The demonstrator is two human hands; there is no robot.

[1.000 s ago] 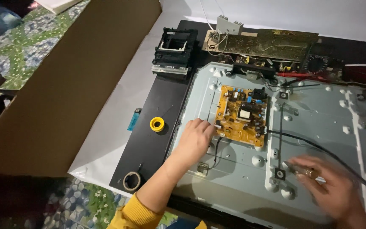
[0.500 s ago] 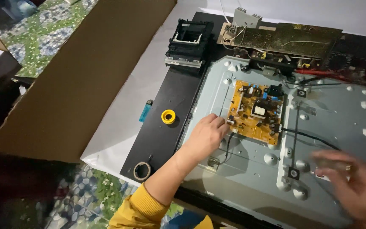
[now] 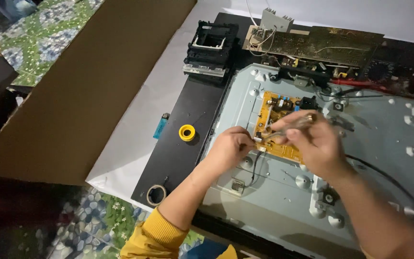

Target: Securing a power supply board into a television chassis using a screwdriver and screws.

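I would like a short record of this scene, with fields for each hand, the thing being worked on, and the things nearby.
left hand: fingers pinching at the lower left edge of the yellow circuit board
right hand: over the board, holding a thin tool, blurred
base: grey metal panel
nearby: yellow tape roll, blue lighter, brown tape roll, cardboard sheet

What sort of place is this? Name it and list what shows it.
Probably a home electronics repair spot on the floor, not a proper bench. An opened flat-panel TV back lies flat with its yellow circuit board exposed, a loose brown circuit board sits behind it, and patterned floor covering shows alongside.
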